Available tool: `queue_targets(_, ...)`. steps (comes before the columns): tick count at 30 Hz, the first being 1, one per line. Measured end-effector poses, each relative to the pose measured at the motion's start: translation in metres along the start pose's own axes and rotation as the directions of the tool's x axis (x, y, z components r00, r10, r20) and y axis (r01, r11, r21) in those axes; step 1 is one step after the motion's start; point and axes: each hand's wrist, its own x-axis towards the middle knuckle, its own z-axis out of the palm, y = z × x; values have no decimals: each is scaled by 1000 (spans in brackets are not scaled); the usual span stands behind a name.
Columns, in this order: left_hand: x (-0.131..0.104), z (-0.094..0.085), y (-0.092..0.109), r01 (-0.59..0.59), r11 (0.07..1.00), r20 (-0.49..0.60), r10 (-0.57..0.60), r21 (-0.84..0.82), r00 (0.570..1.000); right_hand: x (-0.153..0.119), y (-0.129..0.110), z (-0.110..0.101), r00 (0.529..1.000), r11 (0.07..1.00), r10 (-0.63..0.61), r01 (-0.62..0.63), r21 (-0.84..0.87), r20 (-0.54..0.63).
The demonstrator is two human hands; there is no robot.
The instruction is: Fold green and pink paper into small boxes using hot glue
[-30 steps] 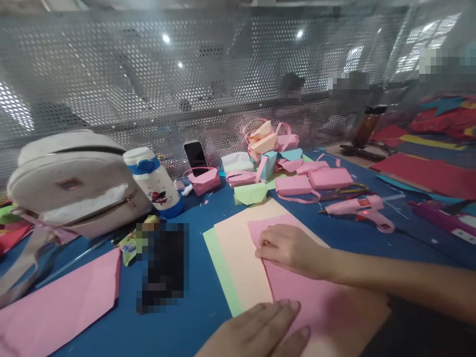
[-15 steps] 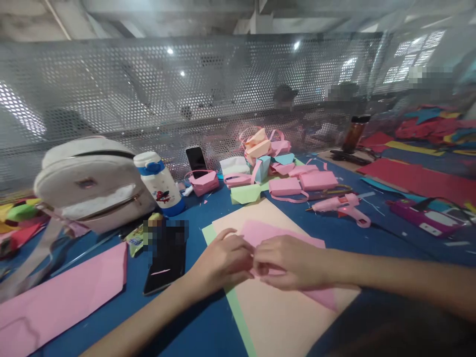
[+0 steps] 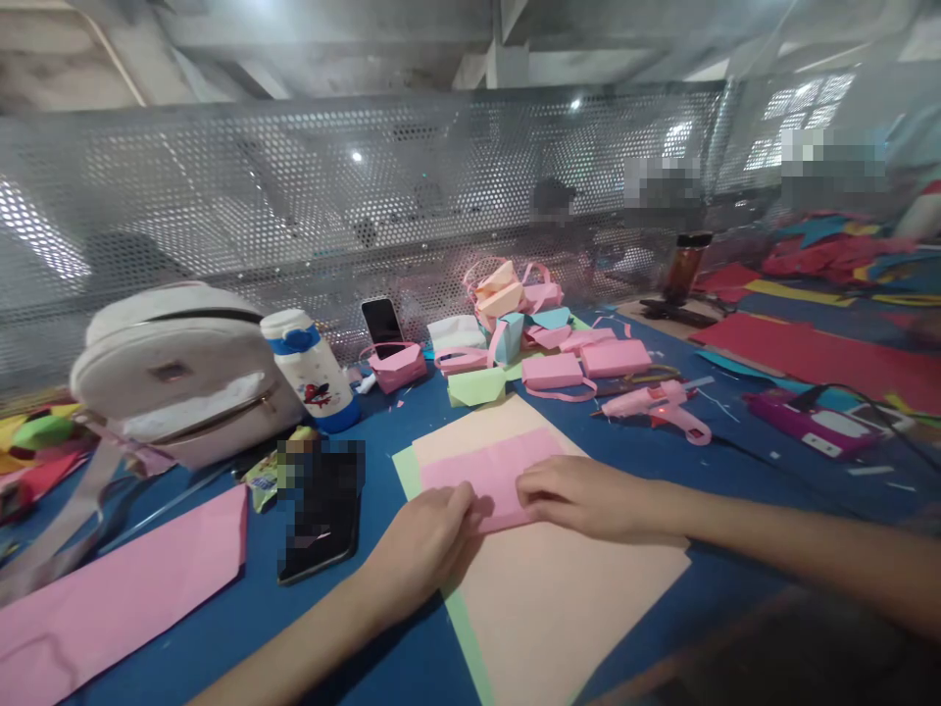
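A sheet of pink paper [image 3: 491, 479] lies folded into a smaller oblong on top of a peach sheet [image 3: 544, 618], with a green sheet [image 3: 469, 628] showing along its left edge. My left hand [image 3: 433, 534] is closed at the lower left corner of the pink paper, thumb on top. At its right end, my right hand [image 3: 563, 495] has its fingers curled onto the same paper. The fingertips of both hands partly cover its near edge. Beyond the sheets sit several small paper bags, among them a green one [image 3: 476, 386] and a pink one [image 3: 553, 372].
A pink glue gun [image 3: 654, 405] with a trailing cord lies to the right, near a purple device [image 3: 813, 424]. On the left are a black phone [image 3: 323, 520], a pink sheet [image 3: 139, 588], a bottle [image 3: 313, 378] and a white backpack [image 3: 176, 382]. A perforated metal screen [image 3: 294, 196] stands behind.
The pink paper has turned and now shows as a smaller folded oblong. My hands have moved apart, from close together at its middle to its two ends. The view has shifted slightly.
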Motion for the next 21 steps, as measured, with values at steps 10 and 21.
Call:
queue_targets(10, -16, -6, -5, 163, 987, 94, -162, -9, 982, 6, 18, 11, 994, 991, -107, 105, -86, -18)
queue_targets(21, -16, 9, -20, 3, 965, 30, -11, 262, 999, 16, 30, 22, 969, 916, -241, 243, -319, 47)
